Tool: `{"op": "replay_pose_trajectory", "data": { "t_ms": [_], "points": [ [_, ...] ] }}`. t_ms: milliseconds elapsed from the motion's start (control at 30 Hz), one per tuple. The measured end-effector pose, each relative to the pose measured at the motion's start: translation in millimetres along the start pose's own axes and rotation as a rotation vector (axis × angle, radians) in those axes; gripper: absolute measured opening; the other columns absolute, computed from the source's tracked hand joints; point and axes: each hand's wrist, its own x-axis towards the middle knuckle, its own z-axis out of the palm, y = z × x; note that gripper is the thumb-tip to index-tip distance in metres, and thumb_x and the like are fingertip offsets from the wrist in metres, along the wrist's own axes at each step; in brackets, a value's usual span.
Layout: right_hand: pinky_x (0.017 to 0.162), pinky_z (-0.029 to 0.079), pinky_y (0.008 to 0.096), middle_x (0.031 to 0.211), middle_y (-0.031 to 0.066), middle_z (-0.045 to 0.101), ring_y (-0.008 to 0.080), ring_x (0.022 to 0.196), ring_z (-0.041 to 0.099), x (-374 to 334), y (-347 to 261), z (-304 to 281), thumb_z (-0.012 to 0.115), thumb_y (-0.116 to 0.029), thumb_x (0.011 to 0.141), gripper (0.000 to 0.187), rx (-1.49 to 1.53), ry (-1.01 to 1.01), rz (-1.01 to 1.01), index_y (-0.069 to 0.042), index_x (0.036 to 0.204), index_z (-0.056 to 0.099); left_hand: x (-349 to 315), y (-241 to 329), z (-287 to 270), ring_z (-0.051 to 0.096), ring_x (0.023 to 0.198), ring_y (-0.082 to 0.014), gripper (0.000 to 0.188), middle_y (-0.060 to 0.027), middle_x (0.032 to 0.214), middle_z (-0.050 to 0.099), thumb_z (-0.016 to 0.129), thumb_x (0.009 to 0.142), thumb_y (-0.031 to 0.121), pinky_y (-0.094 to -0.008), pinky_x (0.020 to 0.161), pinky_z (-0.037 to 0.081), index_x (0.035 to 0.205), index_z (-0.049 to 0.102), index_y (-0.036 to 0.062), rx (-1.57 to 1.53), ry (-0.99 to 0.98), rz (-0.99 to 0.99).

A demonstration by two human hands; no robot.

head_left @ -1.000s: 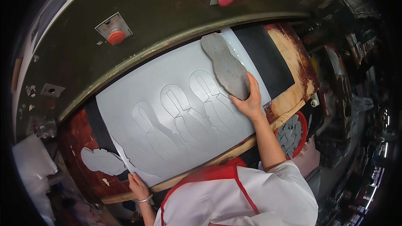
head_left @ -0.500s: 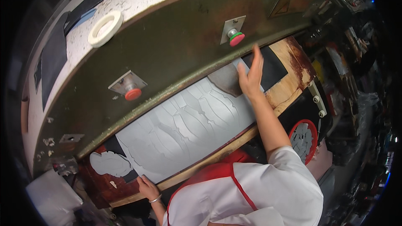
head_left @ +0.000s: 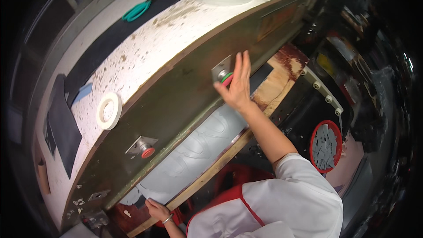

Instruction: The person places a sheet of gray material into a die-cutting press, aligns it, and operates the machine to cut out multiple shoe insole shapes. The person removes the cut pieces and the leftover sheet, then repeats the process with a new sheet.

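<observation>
My right hand (head_left: pixel 240 83) is raised with its fingers outstretched against a push button (head_left: pixel 225 79) with a green ring on the machine's dark green beam. Part of that button is covered by the hand. Under the beam a grey sheet (head_left: pixel 176 165), marked with curved cut outlines, lies on a wooden board (head_left: pixel 275 81). My left hand (head_left: pixel 157 210), a bracelet on its wrist, is at the near left corner of the sheet. Its fingers are curled closed there, and what they grip does not show clearly.
A red push button (head_left: pixel 147 152) is further left on the beam (head_left: pixel 176 119). On the machine's speckled top lie tape rolls (head_left: pixel 109 111), teal-handled scissors (head_left: pixel 136 11) and dark material (head_left: pixel 66 123). A red basket (head_left: pixel 313 150) of grey offcuts stands at right.
My right hand has moved from above the sheet's far right end up to the green-ringed button. My left hand stays by the sheet's corner. The view has shifted, showing more of the machine's top.
</observation>
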Motion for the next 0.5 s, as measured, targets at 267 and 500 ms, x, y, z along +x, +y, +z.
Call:
{"op": "replay_pose_trajectory", "data": {
  "t_ms": [267, 500],
  "points": [
    [0.075, 0.047, 0.0407, 0.071, 0.0126, 0.059, 0.0288, 0.086, 0.058, -170.8, -13.2, -52.1, 0.069, -0.021, 0.076, 0.018, 0.192, -0.400, 0.093, -0.004, 0.081, 0.066, -14.9, -7.8, 12.7, 0.063, 0.076, -0.0411, 0.029, -0.0251, 0.088, 0.065, 0.051, 0.095, 0.021, -0.0448, 0.064, 0.051, 0.102, 0.063, -0.0041, -0.059, 0.134, 0.055],
    [0.079, 0.047, 0.0399, 0.082, 0.0147, 0.058, 0.0326, 0.087, 0.057, -207.9, 2.0, -68.6, 0.068, -0.023, 0.080, 0.021, 0.315, -0.434, 0.054, -0.004, 0.089, 0.067, -49.0, 1.2, -4.5, 0.059, 0.071, -0.0414, 0.030, -0.0275, 0.082, 0.063, 0.049, 0.096, 0.019, -0.0431, 0.063, 0.048, 0.094, 0.060, -0.0091, -0.171, 0.095, 0.097]
  ]
}}
